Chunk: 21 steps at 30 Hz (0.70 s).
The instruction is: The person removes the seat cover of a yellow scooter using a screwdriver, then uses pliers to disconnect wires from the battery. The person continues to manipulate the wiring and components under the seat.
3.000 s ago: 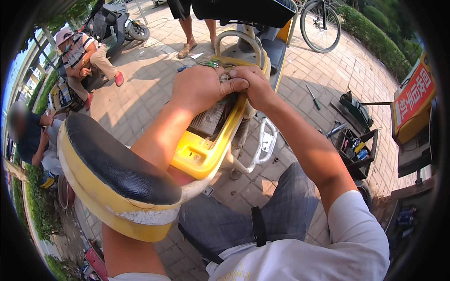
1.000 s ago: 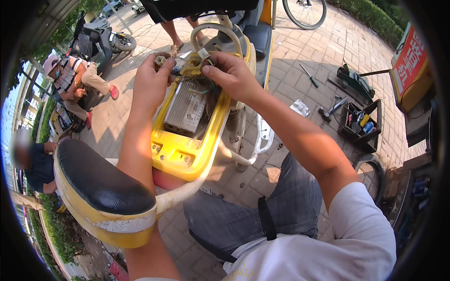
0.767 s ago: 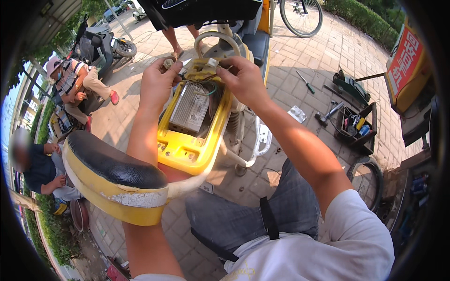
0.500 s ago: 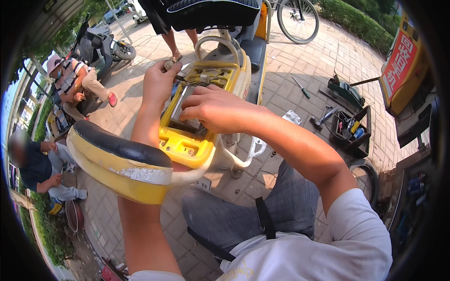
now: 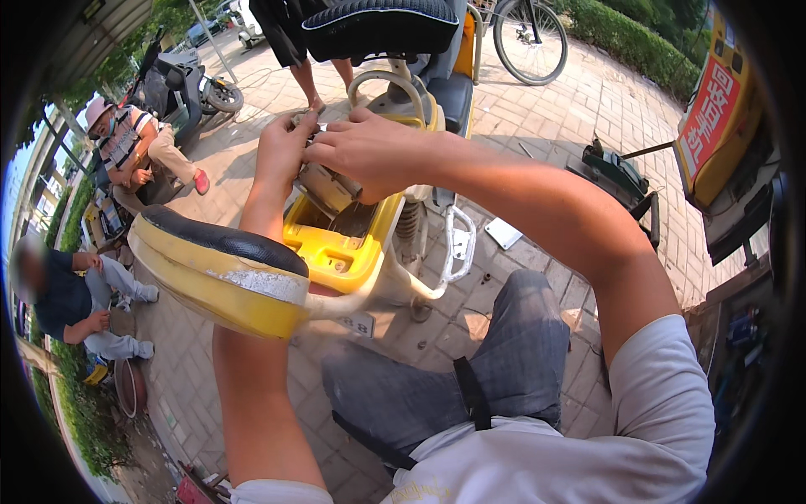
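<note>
Both hands are close together over the open compartment of a yellow scooter body (image 5: 332, 260). My left hand (image 5: 284, 147) is closed, thumb and finger pinching something small at its tip that I cannot make out. Beside it, my right hand (image 5: 365, 151) has curled fingers meeting the left fingertips, hiding what they grip. Directly below them a dull metal box (image 5: 327, 189) stands tilted in the compartment, its upper part covered by my hands. A yellow rear seat with black padding (image 5: 222, 260) lies across my left forearm from above.
A black scooter saddle (image 5: 382, 29) rises beyond my hands, with a person's legs (image 5: 306, 80) beside it. Two seated people (image 5: 138, 151) (image 5: 80, 294) are at the left. A white flat object (image 5: 504, 233) and a green tool (image 5: 617, 168) lie on the paving at the right.
My right hand has moved up and left to meet my left hand. The metal box, lying with its fins up before, is now tilted. My right arm now covers the toolbox and hammer.
</note>
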### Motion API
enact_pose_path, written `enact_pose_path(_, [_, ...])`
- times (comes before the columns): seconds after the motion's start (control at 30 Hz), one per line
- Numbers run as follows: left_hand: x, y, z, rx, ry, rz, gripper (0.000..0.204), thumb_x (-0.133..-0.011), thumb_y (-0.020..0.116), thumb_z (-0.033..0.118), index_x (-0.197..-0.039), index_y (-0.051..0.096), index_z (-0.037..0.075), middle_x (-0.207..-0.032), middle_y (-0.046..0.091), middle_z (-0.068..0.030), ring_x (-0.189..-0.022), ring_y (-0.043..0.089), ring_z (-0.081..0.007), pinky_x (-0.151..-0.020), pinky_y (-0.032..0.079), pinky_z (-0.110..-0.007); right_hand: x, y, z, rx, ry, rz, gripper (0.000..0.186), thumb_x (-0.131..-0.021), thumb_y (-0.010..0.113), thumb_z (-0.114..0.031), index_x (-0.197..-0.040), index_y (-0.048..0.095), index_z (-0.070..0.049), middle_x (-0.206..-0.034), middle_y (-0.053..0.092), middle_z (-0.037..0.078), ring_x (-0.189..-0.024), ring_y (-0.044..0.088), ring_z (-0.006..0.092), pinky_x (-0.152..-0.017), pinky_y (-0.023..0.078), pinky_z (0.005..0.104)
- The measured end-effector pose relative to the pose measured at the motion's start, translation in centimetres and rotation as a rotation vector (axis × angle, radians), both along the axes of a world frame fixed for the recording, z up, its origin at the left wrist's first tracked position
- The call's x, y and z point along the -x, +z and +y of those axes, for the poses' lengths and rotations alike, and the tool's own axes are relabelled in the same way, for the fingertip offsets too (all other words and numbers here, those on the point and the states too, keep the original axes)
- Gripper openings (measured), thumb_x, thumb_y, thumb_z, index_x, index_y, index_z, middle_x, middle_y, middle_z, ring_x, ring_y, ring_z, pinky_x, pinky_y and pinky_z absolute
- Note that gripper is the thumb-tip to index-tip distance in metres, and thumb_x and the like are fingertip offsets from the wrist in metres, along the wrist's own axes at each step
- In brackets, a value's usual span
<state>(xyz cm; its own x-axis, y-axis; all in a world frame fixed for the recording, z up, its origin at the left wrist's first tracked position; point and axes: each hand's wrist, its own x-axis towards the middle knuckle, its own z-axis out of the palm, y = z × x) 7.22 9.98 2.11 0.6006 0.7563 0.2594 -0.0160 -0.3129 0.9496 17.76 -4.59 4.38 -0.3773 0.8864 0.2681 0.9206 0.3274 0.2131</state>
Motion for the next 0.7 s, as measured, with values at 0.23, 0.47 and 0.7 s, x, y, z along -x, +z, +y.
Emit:
enact_pose_path(0.23, [-0.1, -0.8, 1.7, -0.05, 0.016, 0.114, 0.033, -0.087, 0.066, 0.031, -0.088, 0.064, -0.001, -0.07, 0.058, -0.0037, -0.059, 0.048, -0.0109, -0.056, 0.039, -0.027, -7.3, 2.9, -4.0, -0.39, 0.094, 1.1, 0.079, -0.064, 0.082, -0.019, -0.128, 0.042, 0.006, -0.111, 0.058, 0.014, -0.105, 0.057, 0.0195, -0.092, 0.047, 0.0355])
enact_pose_path(0.47, [0.0, -1.1, 1.9, -0.15, -0.001, 0.141, 0.03, -0.086, 0.067, 0.025, -0.094, 0.063, -0.004, -0.075, 0.058, -0.0038, -0.067, 0.052, -0.011, -0.06, 0.041, -0.027, -11.6, -6.0, -12.7, -0.7, -0.176, 2.015, 0.051, -0.073, 0.075, -0.021, -0.113, 0.052, -0.001, -0.098, 0.059, 0.006, -0.092, 0.055, 0.0138, -0.082, 0.044, 0.0354])
enact_pose_path(0.7, [-0.2, -1.3, 1.3, -0.16, -0.218, 0.036, 0.037, -0.086, 0.067, 0.016, -0.117, 0.059, -0.002, -0.099, 0.064, -0.0059, -0.09, 0.058, -0.0116, -0.082, 0.045, -0.026, -7.6, -20.4, -11.1, -0.508, -0.353, 2.921, 0.053, -0.075, 0.069, -0.044, -0.113, 0.048, -0.013, -0.097, 0.048, 0.004, -0.085, 0.046, 0.0174, -0.08, 0.038, 0.0403])
